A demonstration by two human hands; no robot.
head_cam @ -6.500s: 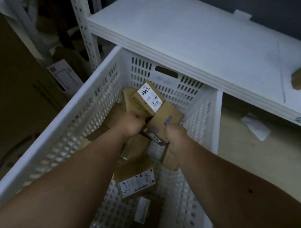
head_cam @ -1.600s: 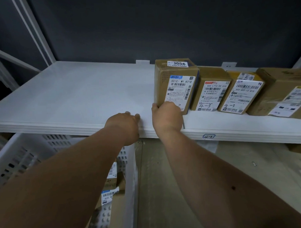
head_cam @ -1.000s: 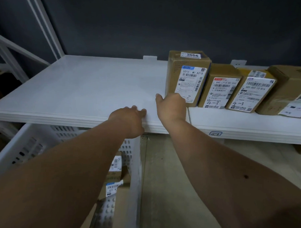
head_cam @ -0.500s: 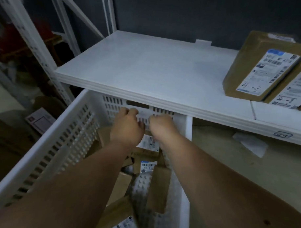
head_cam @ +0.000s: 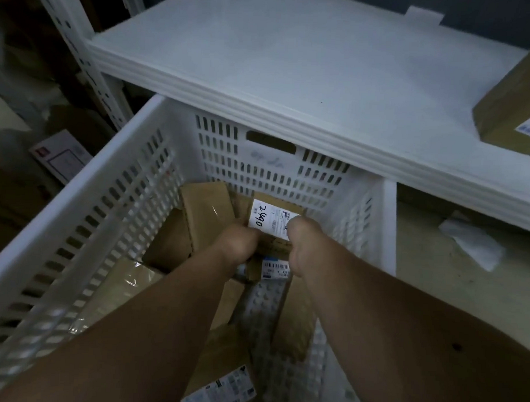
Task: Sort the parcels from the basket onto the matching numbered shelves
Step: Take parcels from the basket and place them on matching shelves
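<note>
A white slatted basket [head_cam: 113,201] stands on the floor under the white shelf [head_cam: 292,66] and holds several brown cardboard parcels. Both my hands reach down into it near its far wall. My left hand [head_cam: 237,240] and my right hand [head_cam: 303,235] grip the two sides of a small parcel [head_cam: 269,219] whose white label bears a handwritten number. Another labelled parcel [head_cam: 275,269] lies just below it, partly hidden by my wrists. One parcel [head_cam: 513,101] stands on the shelf at the right edge.
More parcels [head_cam: 203,216] lie loose in the basket, one with a barcode label [head_cam: 221,391] at the bottom. A white perforated shelf post [head_cam: 82,50] rises at the left. A flat labelled package [head_cam: 61,156] and a crumpled paper [head_cam: 469,241] lie on the floor.
My hands left the parcel set on the shelf and dropped into the basket. They now grip a small labelled parcel near the far wall, and my view has tilted down.
</note>
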